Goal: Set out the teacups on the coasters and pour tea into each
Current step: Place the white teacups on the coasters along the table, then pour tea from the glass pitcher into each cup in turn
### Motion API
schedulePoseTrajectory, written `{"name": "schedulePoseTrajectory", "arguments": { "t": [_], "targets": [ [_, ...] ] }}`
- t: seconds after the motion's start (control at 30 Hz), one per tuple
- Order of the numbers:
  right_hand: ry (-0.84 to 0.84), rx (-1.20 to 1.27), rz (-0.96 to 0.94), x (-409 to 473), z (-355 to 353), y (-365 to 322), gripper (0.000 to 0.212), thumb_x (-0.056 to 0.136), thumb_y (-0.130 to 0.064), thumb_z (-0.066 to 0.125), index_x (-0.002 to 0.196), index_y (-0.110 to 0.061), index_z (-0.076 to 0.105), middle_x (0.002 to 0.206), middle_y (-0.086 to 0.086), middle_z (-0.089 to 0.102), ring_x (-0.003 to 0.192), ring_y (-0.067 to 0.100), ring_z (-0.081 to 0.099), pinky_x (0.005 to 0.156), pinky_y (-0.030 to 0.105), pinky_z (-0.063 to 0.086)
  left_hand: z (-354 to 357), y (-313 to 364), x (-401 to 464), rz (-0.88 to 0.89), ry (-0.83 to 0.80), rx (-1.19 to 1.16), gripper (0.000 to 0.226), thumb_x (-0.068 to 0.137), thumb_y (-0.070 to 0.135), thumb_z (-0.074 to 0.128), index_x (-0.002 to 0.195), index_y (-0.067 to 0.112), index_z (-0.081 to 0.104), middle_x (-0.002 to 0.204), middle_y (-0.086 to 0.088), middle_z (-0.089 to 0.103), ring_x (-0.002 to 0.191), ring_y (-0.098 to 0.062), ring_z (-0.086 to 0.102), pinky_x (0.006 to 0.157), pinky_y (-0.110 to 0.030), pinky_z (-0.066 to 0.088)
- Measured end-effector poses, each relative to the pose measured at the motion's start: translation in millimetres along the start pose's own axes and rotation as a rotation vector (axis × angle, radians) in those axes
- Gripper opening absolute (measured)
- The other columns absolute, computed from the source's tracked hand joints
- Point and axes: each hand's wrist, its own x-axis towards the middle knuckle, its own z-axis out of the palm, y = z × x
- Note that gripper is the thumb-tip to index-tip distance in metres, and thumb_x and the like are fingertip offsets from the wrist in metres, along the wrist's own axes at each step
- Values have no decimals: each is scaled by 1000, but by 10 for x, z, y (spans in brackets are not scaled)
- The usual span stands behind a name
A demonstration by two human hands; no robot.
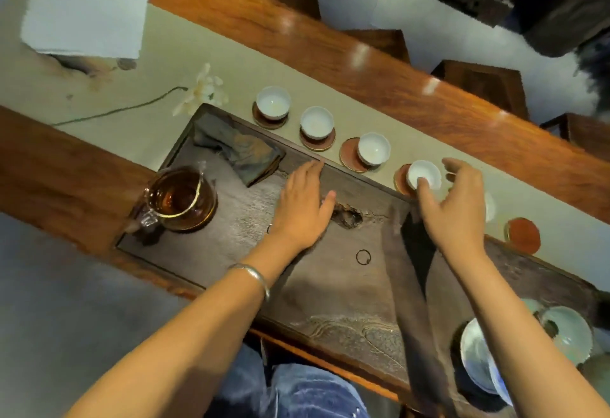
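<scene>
Three white teacups stand on round red-brown coasters in a diagonal row on the beige runner: the far one [273,103], the second [317,122] and the third [373,148]. A fourth teacup [425,173] sits on the right part of its coaster [400,179]. My right hand [457,209] hovers at it, thumb on its near rim, fingers spread and curved. Another white cup [490,208] peeks out behind that hand. One coaster [524,236] lies bare to the right. My left hand [303,206] rests flat on the dark tea tray [330,285]. A glass pitcher [180,198] of dark tea stands at the tray's left end.
A folded dark cloth [237,150] lies at the tray's far left corner. A white flower [204,89] on a long stem rests on the runner. Pale glazed bowls [569,331] and a blue-white dish [475,355] sit at the lower right. Wooden stools [482,87] stand beyond the table.
</scene>
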Motion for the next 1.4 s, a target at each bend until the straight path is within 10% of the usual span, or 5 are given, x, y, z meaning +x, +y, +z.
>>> {"name": "schedulePoseTrajectory", "arguments": {
  "t": [0.37, 0.7, 0.9, 1.4],
  "targets": [
    [-569, 109, -587, -457, 1238, -1498, 58, 90, -37, 64, 135, -5, 49, 127, 14, 55, 118, 25, 53, 96, 30, 42, -1316, -659, -1153, -247, 682, -185, 42, 81, 4, 58, 123, 9, 61, 118, 2, 54, 109, -6, 50, 95, -6, 37],
    [-742, 275, -620, -752, 1690, -1945, 98, 66, -54, 82, 143, -12, 37, 137, -5, 46, 129, 13, 43, 109, 32, 38, -1289, -1238, -1254, -443, 587, -338, 21, 88, 35, 57, 108, 30, 57, 117, 8, 48, 98, 18, 48, 77, 4, 38],
    [-675, 228, -593, -799, 1823, -2031, 105, 64, -49, 88, 144, -4, 38, 138, 8, 49, 129, 22, 43, 109, 36, 33, -1255, -1397, -1146, -491, 497, -466, 10, 97, 37, 44, 89, 34, 47, 82, 3, 60, 76, -10, 58, 61, -18, 44],
    [-625, 433, -549, -654, 1701, -2051, 93, 61, -50, 89, 136, -23, 42, 132, 0, 58, 124, 14, 52, 105, 28, 41, -1503, -1304, -965, -402, 370, -645, 36, 89, 52, 46, 79, 18, 53, 70, 10, 52, 71, -8, 53, 70, -21, 45]
  ]
}}
